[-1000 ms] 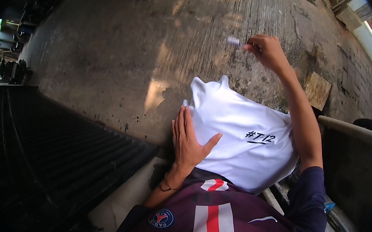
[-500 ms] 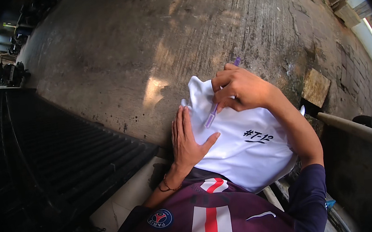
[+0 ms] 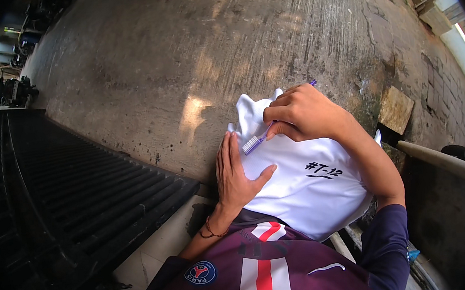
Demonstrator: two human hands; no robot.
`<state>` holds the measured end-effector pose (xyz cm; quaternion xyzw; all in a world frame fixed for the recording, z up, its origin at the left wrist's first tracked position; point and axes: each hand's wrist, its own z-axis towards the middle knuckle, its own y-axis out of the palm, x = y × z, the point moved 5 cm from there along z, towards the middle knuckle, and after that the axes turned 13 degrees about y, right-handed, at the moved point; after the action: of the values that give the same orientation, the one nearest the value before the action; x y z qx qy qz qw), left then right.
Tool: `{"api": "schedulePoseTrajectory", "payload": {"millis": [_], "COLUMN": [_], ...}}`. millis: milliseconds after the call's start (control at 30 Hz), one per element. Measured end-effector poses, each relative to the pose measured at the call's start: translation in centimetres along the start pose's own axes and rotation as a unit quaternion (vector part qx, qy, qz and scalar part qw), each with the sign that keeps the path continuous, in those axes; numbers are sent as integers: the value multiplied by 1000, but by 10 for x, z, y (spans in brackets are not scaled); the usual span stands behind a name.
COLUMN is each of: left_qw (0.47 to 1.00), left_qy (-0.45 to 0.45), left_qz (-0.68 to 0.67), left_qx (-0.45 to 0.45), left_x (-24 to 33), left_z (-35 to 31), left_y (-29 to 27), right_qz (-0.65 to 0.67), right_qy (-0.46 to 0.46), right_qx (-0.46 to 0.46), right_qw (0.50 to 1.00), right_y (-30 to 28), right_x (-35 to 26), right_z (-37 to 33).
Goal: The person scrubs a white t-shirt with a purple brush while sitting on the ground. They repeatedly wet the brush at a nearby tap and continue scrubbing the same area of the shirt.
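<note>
Cloth point(image 3: 299, 194): your right forearm point(image 3: 376, 159) covers part of it.
Brush point(image 3: 253, 146): your right hand point(image 3: 303, 113) hides mid-handle; you can't tell whether its head touches the cloth.
Shirt point(image 3: 335, 255): the lower edge cuts it off.
Clutter point(image 3: 14, 91): too small and dark for you to identify.

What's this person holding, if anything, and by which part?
The right hand grips a purple brush by its handle, bristles sticking out past the fingers. The left hand lies open on the white cloth.
</note>
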<state>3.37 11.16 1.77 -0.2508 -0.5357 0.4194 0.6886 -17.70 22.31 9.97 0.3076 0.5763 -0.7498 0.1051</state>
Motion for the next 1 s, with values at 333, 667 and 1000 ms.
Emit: {"api": "schedulePoseTrajectory", "payload": {"millis": [333,667,1000], "left_qw": [1000,1000,999], "left_qy": [-13,-25,-44], "left_qz": [-8,-15,-19], "left_qx": [-3,4,-7], "left_x": [0,-3,-2], "left_z": [1,-3,-3], "left_y": [-1,1,1], "right_qz": [-113,-235,-101], "right_qy": [-62,40,-53], "right_qx": [3,80,-11], "right_qw": [992,968,993], "right_y": [9,-11,-5], "right_x": [-8,7,-21], "right_z": [3,9,1]}}
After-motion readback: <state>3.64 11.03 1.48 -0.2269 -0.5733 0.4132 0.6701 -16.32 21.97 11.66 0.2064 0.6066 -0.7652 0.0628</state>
